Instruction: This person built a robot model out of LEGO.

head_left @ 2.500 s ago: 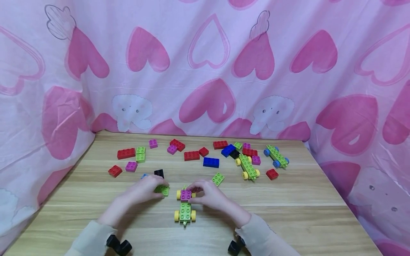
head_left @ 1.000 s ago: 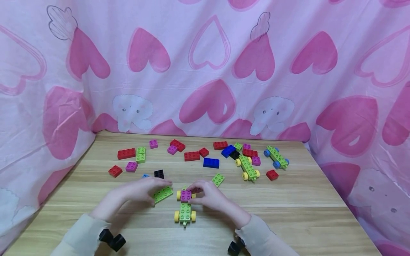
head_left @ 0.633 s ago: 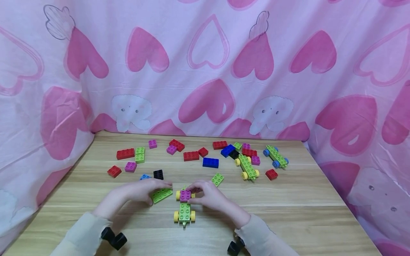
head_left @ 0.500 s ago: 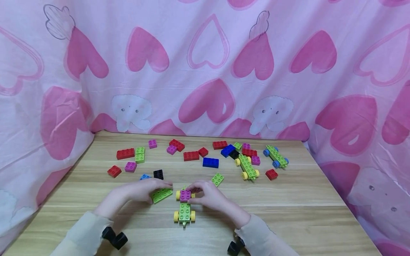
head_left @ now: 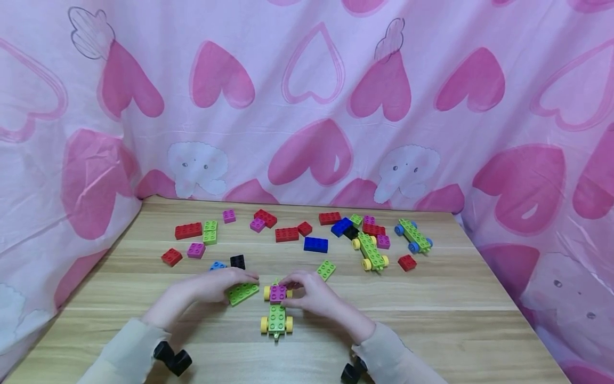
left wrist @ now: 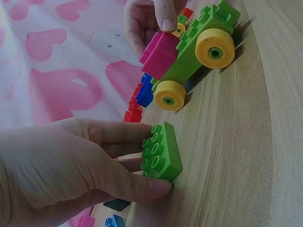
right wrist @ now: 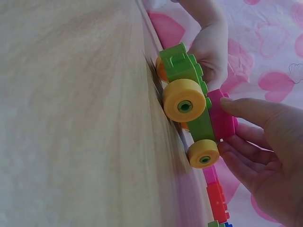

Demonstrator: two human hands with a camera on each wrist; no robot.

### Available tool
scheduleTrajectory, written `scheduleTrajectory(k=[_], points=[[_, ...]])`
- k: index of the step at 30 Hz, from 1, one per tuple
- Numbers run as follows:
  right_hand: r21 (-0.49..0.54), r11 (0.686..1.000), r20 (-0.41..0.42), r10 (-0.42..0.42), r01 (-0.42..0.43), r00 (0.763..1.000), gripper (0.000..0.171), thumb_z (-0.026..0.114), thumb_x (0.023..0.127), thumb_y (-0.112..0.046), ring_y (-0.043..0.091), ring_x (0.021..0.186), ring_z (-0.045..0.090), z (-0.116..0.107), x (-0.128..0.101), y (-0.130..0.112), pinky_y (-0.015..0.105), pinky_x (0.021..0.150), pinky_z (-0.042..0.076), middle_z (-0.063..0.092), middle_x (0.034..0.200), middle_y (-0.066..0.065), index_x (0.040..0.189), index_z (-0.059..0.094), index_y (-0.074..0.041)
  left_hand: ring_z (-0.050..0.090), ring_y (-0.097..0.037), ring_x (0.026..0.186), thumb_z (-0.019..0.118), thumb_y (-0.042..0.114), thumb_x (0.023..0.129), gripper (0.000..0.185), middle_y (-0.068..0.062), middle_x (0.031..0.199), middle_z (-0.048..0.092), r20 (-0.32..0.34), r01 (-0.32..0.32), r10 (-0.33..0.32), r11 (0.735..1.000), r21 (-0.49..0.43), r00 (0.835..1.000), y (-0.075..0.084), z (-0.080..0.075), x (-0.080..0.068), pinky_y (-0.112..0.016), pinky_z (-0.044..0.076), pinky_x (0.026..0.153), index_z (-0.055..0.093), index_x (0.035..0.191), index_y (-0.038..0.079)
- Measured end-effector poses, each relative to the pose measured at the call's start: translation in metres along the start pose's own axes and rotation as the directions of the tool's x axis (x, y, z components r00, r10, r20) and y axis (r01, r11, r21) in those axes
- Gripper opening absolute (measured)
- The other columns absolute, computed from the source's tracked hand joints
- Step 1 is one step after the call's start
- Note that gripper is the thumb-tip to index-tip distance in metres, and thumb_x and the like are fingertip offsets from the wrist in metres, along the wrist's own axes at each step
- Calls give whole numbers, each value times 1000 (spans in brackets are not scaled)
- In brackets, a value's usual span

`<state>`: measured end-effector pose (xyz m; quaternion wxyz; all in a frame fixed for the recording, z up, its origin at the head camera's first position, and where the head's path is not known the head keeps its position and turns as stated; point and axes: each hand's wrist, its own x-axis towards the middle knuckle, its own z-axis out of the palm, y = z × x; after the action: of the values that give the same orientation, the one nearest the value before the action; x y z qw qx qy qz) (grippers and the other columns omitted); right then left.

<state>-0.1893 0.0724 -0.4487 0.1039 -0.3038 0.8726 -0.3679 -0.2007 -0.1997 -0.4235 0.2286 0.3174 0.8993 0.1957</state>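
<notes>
My left hand [head_left: 220,284] holds a long light-green building brick [head_left: 243,293] between thumb and fingers, low over the wooden table. The left wrist view shows the thumb at one end of this green brick [left wrist: 163,153] and fingertips at the other. My right hand [head_left: 314,293] pinches a magenta brick [head_left: 278,294] that sits on the far end of a green toy car base [head_left: 276,319] with yellow wheels. In the right wrist view, thumb and fingers lie on either side of the magenta brick [right wrist: 221,115]. The car base stands on its wheels, just right of the green brick.
Beyond my hands lie a blue brick [head_left: 316,244], a black brick [head_left: 237,261] and a green brick [head_left: 326,269]. Two more car bases, one yellow-wheeled [head_left: 370,252] and one blue-wheeled [head_left: 414,235], stand at the right. Several red and magenta bricks lie toward the pink curtain [head_left: 307,106].
My left hand has shifted its grip on the long green brick, which has turned slightly and shows more of its length. The right hand stays on the magenta brick.
</notes>
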Motion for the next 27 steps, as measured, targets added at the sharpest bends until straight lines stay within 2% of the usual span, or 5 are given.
scheduleTrajectory(k=[5,12,19,27], points=[[-28,999,-2,17,-17,1000,54,82,78,-32,13,112,62,1,-1,0,33,100,49,66,123,-1,126,64,-13,42,-37,137,71,-13,77,65,-12,146,50,-12,9,-9,1000,-19,1000,-1,2,1,-55,37,110,56,136,7],[-3,998,20,61,-61,998,69,84,75,-37,22,127,53,1,-3,-1,47,108,42,59,134,2,133,57,-12,43,-38,136,80,7,78,65,-15,146,49,-43,17,-18,999,-28,999,-2,3,2,-55,37,110,54,138,5],[-1,994,72,111,-111,991,90,87,68,-42,26,135,45,3,-5,-3,48,113,37,49,146,7,142,48,-10,48,-39,131,85,21,73,75,-18,144,50,-150,-13,18,999,34,989,-4,3,4,-57,40,107,52,138,3],[-34,995,83,100,-97,992,90,88,67,-41,25,135,45,3,-4,-4,46,113,37,49,145,8,141,49,-8,50,-41,128,86,29,69,79,-22,142,50,-243,-11,12,1000,7,970,1,1,4,-59,43,104,54,138,5]])
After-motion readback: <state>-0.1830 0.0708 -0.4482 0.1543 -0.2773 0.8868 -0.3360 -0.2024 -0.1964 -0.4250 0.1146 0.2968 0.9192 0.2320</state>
